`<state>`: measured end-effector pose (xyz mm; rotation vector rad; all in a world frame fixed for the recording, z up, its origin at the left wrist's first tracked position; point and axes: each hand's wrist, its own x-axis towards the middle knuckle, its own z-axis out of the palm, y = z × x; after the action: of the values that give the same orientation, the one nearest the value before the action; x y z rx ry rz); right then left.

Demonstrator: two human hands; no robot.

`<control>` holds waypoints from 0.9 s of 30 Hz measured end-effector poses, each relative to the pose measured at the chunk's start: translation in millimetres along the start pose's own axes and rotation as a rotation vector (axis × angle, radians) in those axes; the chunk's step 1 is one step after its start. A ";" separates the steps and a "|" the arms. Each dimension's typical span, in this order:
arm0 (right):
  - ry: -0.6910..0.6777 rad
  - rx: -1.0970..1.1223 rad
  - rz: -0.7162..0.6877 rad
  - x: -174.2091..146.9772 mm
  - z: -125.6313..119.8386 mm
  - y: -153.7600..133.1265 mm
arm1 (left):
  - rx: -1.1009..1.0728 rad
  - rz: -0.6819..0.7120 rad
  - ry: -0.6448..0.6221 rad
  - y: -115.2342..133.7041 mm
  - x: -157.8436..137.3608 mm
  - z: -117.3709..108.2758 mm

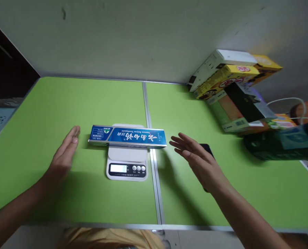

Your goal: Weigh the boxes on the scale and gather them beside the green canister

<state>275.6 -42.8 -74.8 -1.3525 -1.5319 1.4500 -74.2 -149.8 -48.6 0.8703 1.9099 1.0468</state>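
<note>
Flanking a blue toothpaste box (128, 137) lying crosswise on a white scale (127, 162) on the green table (39, 114), both hands spread and empty, left hand (65, 155) slightly nearer than right hand (197, 160).

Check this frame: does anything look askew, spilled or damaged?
Nothing spilled or damaged. The toothpaste box overhangs both sides of the kitchen scale, and the stacked boxes at the wall lean untidily.
</note>
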 end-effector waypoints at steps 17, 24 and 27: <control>-0.229 -0.583 -0.258 38.0 13.6 -36.8 | 0.147 0.124 -0.309 -5.9 44.9 1.1; -0.310 -0.620 -0.263 50.8 22.9 -41.9 | 0.295 0.092 -0.277 3.9 55.3 -2.9; -0.287 -0.560 -0.302 41.0 16.3 -44.1 | 0.372 0.110 -0.217 10.7 60.3 -6.0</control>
<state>237.9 -3.8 -44.0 -1.1598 -2.3421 1.0983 -105.3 -97.1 -55.2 1.2555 1.9154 0.6334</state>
